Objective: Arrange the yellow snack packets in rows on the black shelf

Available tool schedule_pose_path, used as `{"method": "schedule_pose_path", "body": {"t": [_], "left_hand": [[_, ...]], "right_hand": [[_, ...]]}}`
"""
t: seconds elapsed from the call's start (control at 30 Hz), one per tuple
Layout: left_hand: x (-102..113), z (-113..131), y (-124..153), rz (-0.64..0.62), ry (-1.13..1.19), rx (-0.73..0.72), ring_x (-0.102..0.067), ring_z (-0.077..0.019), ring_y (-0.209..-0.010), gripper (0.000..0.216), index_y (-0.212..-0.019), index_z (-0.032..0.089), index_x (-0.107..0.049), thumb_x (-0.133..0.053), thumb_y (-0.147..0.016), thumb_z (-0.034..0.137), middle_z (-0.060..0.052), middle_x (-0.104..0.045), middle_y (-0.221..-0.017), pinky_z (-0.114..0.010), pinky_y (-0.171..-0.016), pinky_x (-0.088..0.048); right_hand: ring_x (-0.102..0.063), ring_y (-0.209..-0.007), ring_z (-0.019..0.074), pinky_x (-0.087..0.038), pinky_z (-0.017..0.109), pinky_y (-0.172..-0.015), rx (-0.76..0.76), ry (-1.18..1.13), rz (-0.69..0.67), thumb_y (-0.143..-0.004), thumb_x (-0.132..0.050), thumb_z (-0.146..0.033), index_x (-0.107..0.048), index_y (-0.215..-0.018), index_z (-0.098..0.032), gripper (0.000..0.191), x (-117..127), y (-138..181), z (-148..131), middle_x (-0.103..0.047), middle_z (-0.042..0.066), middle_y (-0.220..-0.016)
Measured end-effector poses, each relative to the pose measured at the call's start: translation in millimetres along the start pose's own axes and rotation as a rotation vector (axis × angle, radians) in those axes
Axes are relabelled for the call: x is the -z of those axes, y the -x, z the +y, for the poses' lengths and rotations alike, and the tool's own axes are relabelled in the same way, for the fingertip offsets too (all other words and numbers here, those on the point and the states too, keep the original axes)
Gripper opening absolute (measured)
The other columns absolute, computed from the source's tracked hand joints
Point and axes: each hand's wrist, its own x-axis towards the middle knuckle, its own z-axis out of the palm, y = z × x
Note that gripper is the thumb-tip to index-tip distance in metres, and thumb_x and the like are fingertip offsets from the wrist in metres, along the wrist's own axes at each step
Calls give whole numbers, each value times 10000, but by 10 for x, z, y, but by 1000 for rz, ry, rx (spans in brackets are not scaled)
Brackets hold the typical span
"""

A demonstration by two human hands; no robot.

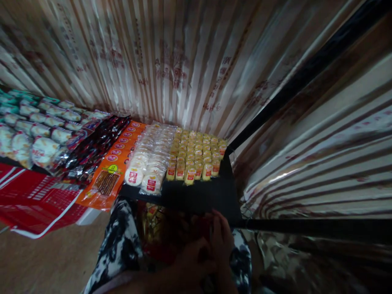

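Both hands are low in the shadow, close together over the lap, just below the front edge of a black shelf (199, 197). My left hand (196, 255) reaches in from the lower left with its fingers curled. Right beside it, my right hand (222, 239) points up, its fingers drawn together against a dark red object (203, 226) too dim to name. Between the knees, gold-looking wrapped packs (151, 222) show faintly. On the shelf stand rows of small yellow wrapped snacks (190, 173), and to their left, clear packs of round white crackers (151, 183).
Farther left lie flat orange snack bags (110, 175), dark shiny packets (88, 153) and white-and-green packs (45, 149). A red basket (45, 200) with a white handle stands below. Black posts (284, 94) and pleated printed sheeting (183, 61) enclose the shelf behind and on the right.
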Motion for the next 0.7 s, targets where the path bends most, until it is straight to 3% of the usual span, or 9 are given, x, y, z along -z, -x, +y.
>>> {"method": "schedule_pose_path", "body": {"t": [0.13,0.2,0.3,0.4,0.57,0.7], "left_hand": [[189,-298,171,-179,-92,14,-497,-119,-723,217,-862,138,-611,-573,-679,247,14,-622,-822,-198,-628,-378],[288,-378,208,-196,-229,-7,-533,-139,-754,205,-850,143,-640,-515,-729,251,-4,-650,-846,-221,-677,-400],[434,-432,154,-53,-444,66,-574,-162,-822,244,-857,148,-649,-423,-782,206,-40,-669,-901,-251,-755,-415],[573,-461,-12,90,-569,238,-594,-168,-895,295,-951,151,-629,-374,-804,170,-68,-668,-983,-254,-787,-425],[733,-536,-288,125,-640,333,-609,-156,-916,320,-981,138,-627,-349,-826,151,-84,-663,-1027,-222,-761,-446],[812,-597,-304,168,-726,353,-606,-205,-936,338,-1016,131,-621,-335,-836,137,-123,-651,-1031,-291,-796,-449]], "right_hand": [[-634,-788,207,-490,312,-733,22,132,-229,-775,-447,-505,-637,-934,-190,401,-73,319,274,-697,64,-816],[-627,-890,216,-470,321,-822,31,221,-389,-765,-464,-447,-646,-956,-195,365,-172,362,470,-692,73,-936],[-599,-987,220,-444,330,-886,30,321,-489,-762,-421,-360,-653,-954,-172,355,-333,297,748,-670,94,-1020],[-583,-1020,230,-418,348,-913,49,472,-443,-767,-406,-296,-648,-958,-171,333,-462,140,906,-658,106,-1046],[-576,-1019,270,-402,374,-902,119,532,-537,-732,-476,-234,-654,-898,-171,252,-630,-111,933,-654,140,-1039],[-599,-977,249,-393,389,-905,121,483,-674,-759,-455,-246,-665,-884,-205,248,-763,-111,947,-672,104,-1005]]}}
